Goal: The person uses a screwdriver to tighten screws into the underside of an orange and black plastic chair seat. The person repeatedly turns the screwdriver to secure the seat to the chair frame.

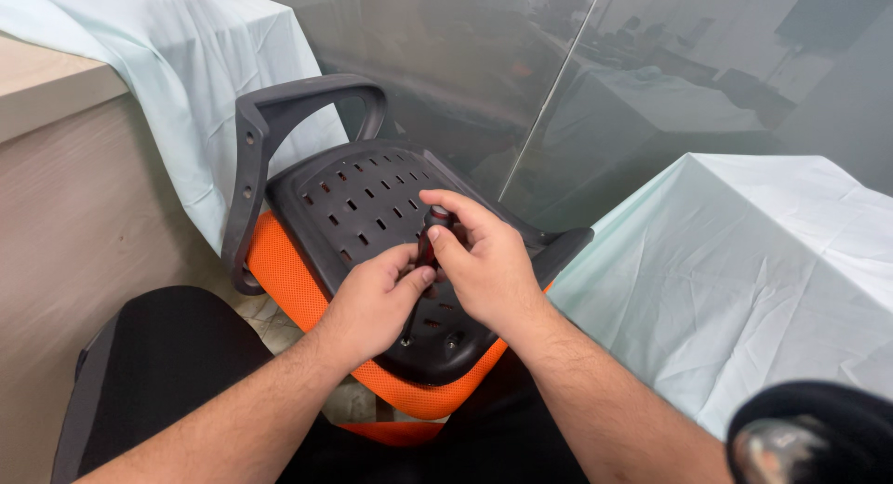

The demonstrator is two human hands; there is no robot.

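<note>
An upturned office chair seat lies tilted in front of me, its black perforated plastic underside [363, 200] facing up and its orange mesh cushion [288, 279] below. A dark grey armrest [270, 112] rises at its left. A screwdriver with a red and black handle [430, 238] stands on the underside, tip down near the seat's lower end. My right hand [484, 261] wraps the top of the handle. My left hand [372, 303] pinches the shaft lower down.
Pale green cloth covers a table [744, 261] on the right and drapes over a wooden counter [56, 168] on the left. A glass partition [558, 75] stands behind. My dark-trousered legs [177, 354] are below. A black rounded object [809, 433] sits at the bottom right.
</note>
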